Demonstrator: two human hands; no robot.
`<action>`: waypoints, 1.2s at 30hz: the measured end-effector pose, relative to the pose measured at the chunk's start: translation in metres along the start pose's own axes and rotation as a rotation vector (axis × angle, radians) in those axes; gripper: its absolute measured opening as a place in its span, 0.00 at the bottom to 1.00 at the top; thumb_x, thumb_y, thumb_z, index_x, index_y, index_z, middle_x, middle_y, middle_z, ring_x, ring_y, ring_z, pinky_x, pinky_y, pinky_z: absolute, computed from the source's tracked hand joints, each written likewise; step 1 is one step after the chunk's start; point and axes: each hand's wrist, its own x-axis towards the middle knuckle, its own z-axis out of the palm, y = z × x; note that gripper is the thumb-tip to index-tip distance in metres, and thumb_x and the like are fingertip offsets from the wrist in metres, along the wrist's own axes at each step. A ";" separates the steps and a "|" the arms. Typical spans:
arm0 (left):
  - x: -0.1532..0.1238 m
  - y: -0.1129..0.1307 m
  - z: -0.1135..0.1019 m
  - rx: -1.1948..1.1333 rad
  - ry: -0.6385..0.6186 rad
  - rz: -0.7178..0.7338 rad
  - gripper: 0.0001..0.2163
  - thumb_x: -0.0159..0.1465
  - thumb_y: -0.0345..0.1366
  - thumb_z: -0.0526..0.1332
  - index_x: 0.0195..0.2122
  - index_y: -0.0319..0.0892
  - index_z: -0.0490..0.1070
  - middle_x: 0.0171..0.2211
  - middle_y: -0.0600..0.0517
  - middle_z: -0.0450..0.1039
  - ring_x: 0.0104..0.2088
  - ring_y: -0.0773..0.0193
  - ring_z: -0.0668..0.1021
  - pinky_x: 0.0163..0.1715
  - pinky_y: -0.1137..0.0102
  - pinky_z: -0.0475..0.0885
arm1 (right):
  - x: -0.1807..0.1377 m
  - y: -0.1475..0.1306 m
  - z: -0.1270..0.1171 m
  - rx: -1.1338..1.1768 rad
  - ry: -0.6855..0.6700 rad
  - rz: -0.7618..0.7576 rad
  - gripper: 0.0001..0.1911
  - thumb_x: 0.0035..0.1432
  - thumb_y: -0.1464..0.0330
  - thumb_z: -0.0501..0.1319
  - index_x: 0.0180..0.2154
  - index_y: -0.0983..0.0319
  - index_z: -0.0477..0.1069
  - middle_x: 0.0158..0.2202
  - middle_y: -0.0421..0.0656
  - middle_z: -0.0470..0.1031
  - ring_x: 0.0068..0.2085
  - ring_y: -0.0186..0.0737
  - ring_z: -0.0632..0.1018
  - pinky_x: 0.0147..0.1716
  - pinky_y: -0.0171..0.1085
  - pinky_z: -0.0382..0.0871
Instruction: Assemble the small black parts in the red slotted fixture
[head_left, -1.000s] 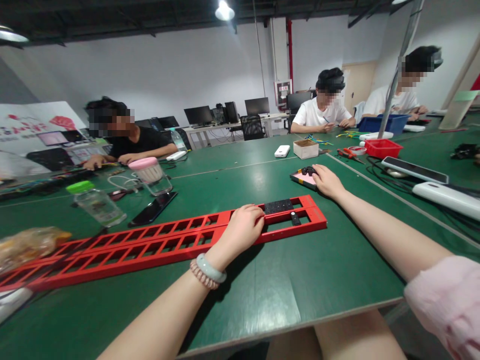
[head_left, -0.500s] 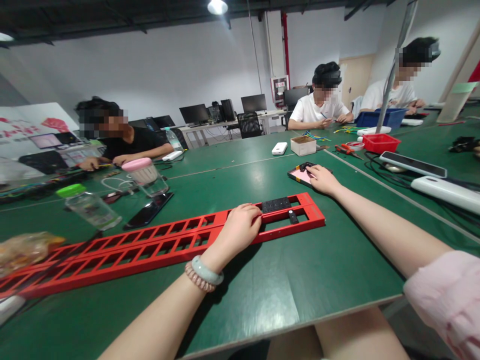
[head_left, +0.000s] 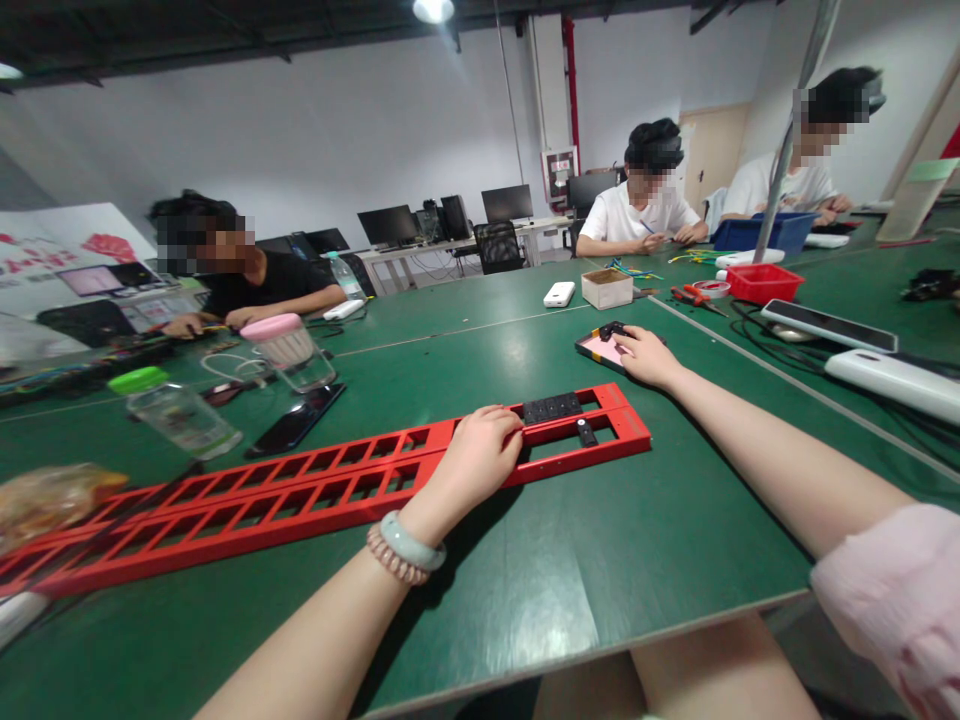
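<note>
My left hand (head_left: 484, 447) lies across a long red slotted frame (head_left: 596, 463), its fingers curled over the rails. Just right of those fingers, a black ribbed block (head_left: 553, 408) sits in the frame's far row. A smaller black piece (head_left: 586, 432) with a pale round spot sits in the near row. Beyond the frame's right end, my right hand (head_left: 646, 357) reaches into a shallow black-edged tray (head_left: 598, 352) with a pink bottom. Its bent fingers are close together beside small black parts (head_left: 610, 331); the fingertips' contact is partly hidden.
On the left are a dark phone (head_left: 298, 420), a green-capped bottle (head_left: 176, 415) and a pink-lidded jar (head_left: 289, 352). A red bin (head_left: 763, 284), pliers (head_left: 696, 298) and a white power strip (head_left: 896, 390) lie on the right. Several people sit across the green table (head_left: 480, 345).
Both hands stay in nearly the same places, on the frame and at the tray. The view has shifted very slightly.
</note>
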 end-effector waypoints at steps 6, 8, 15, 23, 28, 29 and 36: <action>0.000 -0.001 0.000 0.011 -0.006 -0.004 0.10 0.62 0.31 0.52 0.30 0.40 0.73 0.34 0.48 0.75 0.40 0.60 0.75 0.48 0.64 0.67 | 0.000 0.000 0.002 -0.014 0.010 -0.030 0.24 0.56 0.70 0.51 0.55 0.64 0.66 0.56 0.51 0.65 0.57 0.51 0.63 0.58 0.47 0.55; 0.000 -0.001 0.000 0.014 -0.006 -0.006 0.10 0.62 0.31 0.52 0.30 0.41 0.73 0.34 0.48 0.75 0.40 0.60 0.75 0.48 0.64 0.67 | -0.001 0.000 0.003 -0.030 0.020 -0.009 0.24 0.57 0.69 0.51 0.55 0.62 0.67 0.55 0.50 0.66 0.57 0.52 0.63 0.58 0.49 0.54; -0.001 -0.001 0.000 -0.004 0.000 -0.011 0.10 0.62 0.31 0.52 0.30 0.41 0.73 0.34 0.48 0.75 0.40 0.59 0.75 0.48 0.64 0.67 | -0.002 -0.003 -0.001 -0.012 -0.015 0.025 0.23 0.58 0.68 0.50 0.55 0.57 0.67 0.47 0.51 0.67 0.49 0.51 0.68 0.54 0.47 0.60; -0.001 -0.003 0.001 0.010 0.000 -0.004 0.09 0.62 0.31 0.53 0.31 0.41 0.73 0.34 0.48 0.75 0.40 0.59 0.75 0.48 0.64 0.67 | -0.002 -0.003 -0.002 -0.008 -0.038 0.036 0.18 0.58 0.67 0.51 0.46 0.57 0.75 0.46 0.50 0.66 0.47 0.50 0.68 0.52 0.47 0.60; -0.001 -0.003 0.002 0.021 -0.006 -0.001 0.10 0.62 0.31 0.52 0.31 0.41 0.73 0.34 0.48 0.75 0.40 0.60 0.75 0.49 0.64 0.67 | -0.002 -0.003 -0.002 0.028 -0.030 0.048 0.18 0.56 0.68 0.52 0.46 0.58 0.75 0.45 0.50 0.65 0.48 0.49 0.67 0.53 0.45 0.59; -0.001 -0.003 0.002 0.020 -0.005 -0.003 0.09 0.62 0.31 0.52 0.31 0.41 0.73 0.34 0.48 0.75 0.40 0.60 0.75 0.49 0.64 0.67 | -0.003 -0.002 -0.002 0.041 -0.025 0.051 0.18 0.56 0.69 0.52 0.45 0.58 0.75 0.44 0.49 0.65 0.48 0.48 0.67 0.54 0.44 0.59; 0.000 -0.004 0.002 0.018 -0.005 -0.006 0.09 0.61 0.31 0.53 0.30 0.41 0.73 0.33 0.48 0.75 0.39 0.60 0.75 0.48 0.64 0.68 | -0.004 -0.003 -0.004 0.081 0.007 0.045 0.16 0.53 0.71 0.53 0.40 0.59 0.77 0.42 0.47 0.66 0.47 0.43 0.69 0.53 0.41 0.59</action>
